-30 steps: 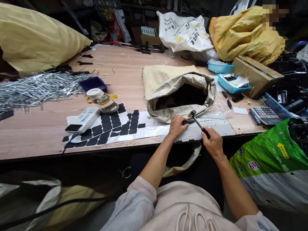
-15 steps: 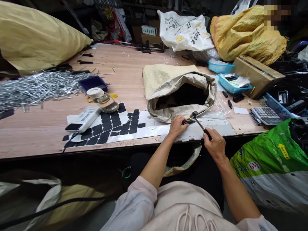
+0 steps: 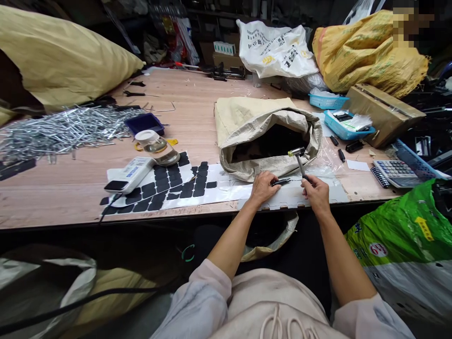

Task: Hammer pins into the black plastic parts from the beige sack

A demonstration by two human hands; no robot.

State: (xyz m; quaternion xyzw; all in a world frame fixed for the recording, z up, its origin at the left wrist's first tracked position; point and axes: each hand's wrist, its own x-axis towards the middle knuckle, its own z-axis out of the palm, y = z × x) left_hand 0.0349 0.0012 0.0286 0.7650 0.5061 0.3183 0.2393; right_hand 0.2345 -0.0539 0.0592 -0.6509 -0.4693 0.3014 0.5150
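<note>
Near the table's front edge, my left hand (image 3: pixel 263 188) is closed on a small black part (image 3: pixel 281 181) that lies low over a white sheet (image 3: pixel 318 190). My right hand (image 3: pixel 317 192) grips the dark handle of a small hammer (image 3: pixel 299 161). The hammer's head, with a yellow-green face on its left end, is raised above and to the right of the black part, apart from it. Just behind both hands lies an open beige sack (image 3: pixel 243 117), its mouth facing me and its inside dark.
Metal rods (image 3: pixel 70 132) are heaped at the left, beside a dark blue tray (image 3: pixel 144 124), a jar (image 3: pixel 158 148) and a white device (image 3: pixel 130 175). At the right are blue baskets (image 3: pixel 348 133), a calculator (image 3: pixel 397 172) and a green sack (image 3: pixel 406 226).
The hammer has risen off the black part, and its head now points up with its yellow-green face to the left. The whole view has shifted slightly.
</note>
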